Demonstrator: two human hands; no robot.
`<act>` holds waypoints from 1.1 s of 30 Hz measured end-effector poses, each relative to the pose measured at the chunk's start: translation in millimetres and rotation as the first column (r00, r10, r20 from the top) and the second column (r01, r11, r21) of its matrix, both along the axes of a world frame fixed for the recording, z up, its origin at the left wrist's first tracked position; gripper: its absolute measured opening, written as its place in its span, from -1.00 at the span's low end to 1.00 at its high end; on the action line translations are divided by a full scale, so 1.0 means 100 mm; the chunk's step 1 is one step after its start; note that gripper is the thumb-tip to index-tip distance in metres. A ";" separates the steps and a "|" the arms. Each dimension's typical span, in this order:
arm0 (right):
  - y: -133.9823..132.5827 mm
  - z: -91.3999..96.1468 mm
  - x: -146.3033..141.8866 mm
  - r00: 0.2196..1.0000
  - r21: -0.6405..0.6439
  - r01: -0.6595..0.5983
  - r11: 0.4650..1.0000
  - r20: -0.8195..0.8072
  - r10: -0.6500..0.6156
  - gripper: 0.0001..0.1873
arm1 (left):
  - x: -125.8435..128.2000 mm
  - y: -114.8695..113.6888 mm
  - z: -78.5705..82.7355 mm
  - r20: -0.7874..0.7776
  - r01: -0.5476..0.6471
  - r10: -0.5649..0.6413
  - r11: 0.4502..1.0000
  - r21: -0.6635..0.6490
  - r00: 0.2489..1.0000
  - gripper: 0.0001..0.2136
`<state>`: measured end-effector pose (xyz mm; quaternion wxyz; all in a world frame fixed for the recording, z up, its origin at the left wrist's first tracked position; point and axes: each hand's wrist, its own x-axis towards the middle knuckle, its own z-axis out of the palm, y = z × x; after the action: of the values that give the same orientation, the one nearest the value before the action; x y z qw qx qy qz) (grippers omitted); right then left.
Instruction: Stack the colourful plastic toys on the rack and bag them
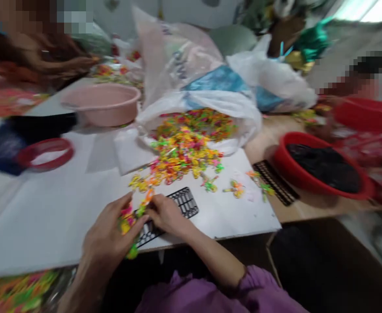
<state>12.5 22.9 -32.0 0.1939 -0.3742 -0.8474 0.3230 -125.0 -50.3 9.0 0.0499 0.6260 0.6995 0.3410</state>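
Note:
My left hand (pixel 104 230) curls around a bunch of small bright plastic pieces (pixel 127 219) in pink, yellow and green; their exact kind is blurred. Close beside it, the closed fingers of my right hand (pixel 169 216) pinch at an orange and green plastic piece (pixel 149 194). Below both hands a black plastic grid (pixel 187 202) lies at the table's front edge, partly covered by them. Just beyond, a heap of similar pieces (pixel 178 156) spills from a white plastic bag (pixel 191 65). A few loose pieces (pixel 209 182) lie to the right.
A pink basin (pixel 109 106) and a red ring-shaped item (pixel 45 154) are on the white table (pixel 63 204) at left. On the right stand a red basin (pixel 324 167) holding black material and a dark patterned strip (pixel 276 182). Other people sit at far left and far right.

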 end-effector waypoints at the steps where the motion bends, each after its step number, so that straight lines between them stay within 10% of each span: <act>1: -0.02 0.06 0.06 0.999 0.028 0.000 1.000 0.041 -0.001 -0.86 | 0.09 0.04 0.00 0.027 -0.032 0.033 0.999 -0.037 0.999 -0.44; 9: -0.20 0.24 1.17 0.995 -0.027 0.083 0.996 -0.046 -0.084 -0.74 | 0.67 0.23 -0.15 0.370 0.068 0.086 0.921 -0.384 0.925 -0.56; 14: 0.11 0.13 2.24 0.803 -0.032 0.596 0.803 -0.018 -0.596 -0.81 | 1.02 0.09 -0.27 0.825 0.268 0.228 0.872 -0.409 0.517 -0.45; 17: 0.35 0.12 2.51 0.743 0.046 0.669 0.742 -0.026 -0.668 -0.77 | 1.18 0.01 -0.17 0.905 0.293 0.305 0.873 -0.390 0.296 -0.49; 21: 0.61 0.13 2.23 0.805 0.088 0.593 0.801 -0.038 -0.592 -0.74 | 1.01 0.08 0.20 0.962 0.252 0.272 0.929 -0.272 0.037 -0.58; 24: 0.76 0.19 1.73 0.895 0.039 0.444 0.895 -0.069 -0.441 -0.74 | 0.53 0.17 0.54 0.982 -0.035 0.166 0.985 -0.170 -0.094 -0.62; 27: 0.87 0.31 1.14 0.963 0.036 0.244 0.969 -0.130 -0.237 -0.77 | -0.08 0.15 0.74 0.982 -0.382 0.076 0.914 -0.139 -0.176 -0.68; 33: 1.16 0.55 -0.20 0.984 0.117 -0.139 0.983 -0.097 0.150 -0.84 | -0.93 0.06 0.27 0.955 -0.534 0.077 0.815 -0.226 -0.287 -0.72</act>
<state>-7.9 138.9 22.9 0.2348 -0.2829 -0.8773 0.3085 -217.5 -44.2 35.8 0.3739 -0.0739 0.4805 0.7898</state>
